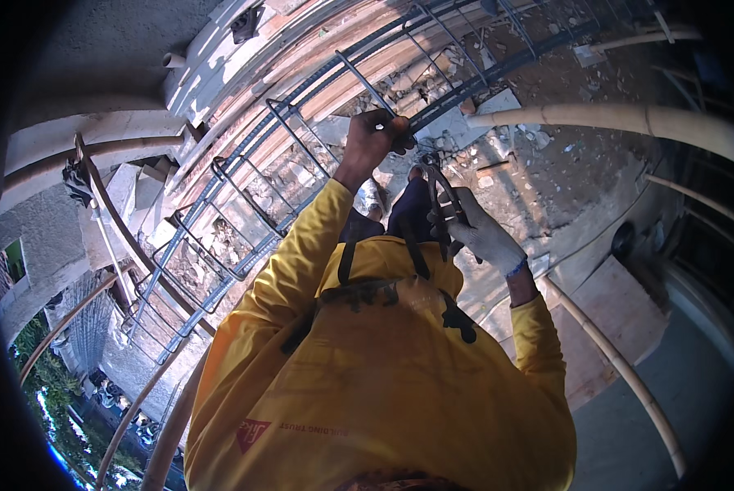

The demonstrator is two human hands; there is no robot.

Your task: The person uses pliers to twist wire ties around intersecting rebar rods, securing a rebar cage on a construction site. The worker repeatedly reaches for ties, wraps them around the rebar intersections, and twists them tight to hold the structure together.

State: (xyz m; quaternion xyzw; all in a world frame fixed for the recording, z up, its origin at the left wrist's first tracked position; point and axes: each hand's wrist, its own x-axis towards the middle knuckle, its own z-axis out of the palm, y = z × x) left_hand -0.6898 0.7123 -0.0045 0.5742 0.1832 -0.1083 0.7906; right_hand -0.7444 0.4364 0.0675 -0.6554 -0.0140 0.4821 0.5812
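My left hand (373, 137) is raised and closed around a thin steel rod (360, 75) that slants up to the left, right at the long dark bars of a rebar cage (244, 176). The cage runs diagonally from lower left to upper right, with rectangular stirrups (289, 135) spaced along it. My right hand (483, 235), in a pale glove, grips a bundle of dark bent steel stirrups (437, 204) just below and to the right of the left hand. Yellow sleeves cover both arms.
Bamboo poles cross at the right (629, 119) and lower right (621, 372), and more curve along the left (113, 221). A wooden board (621, 315) lies beside rubble-strewn ground (539, 164). Concrete walls (80, 131) stand at left, with greenery (51, 385) far below.
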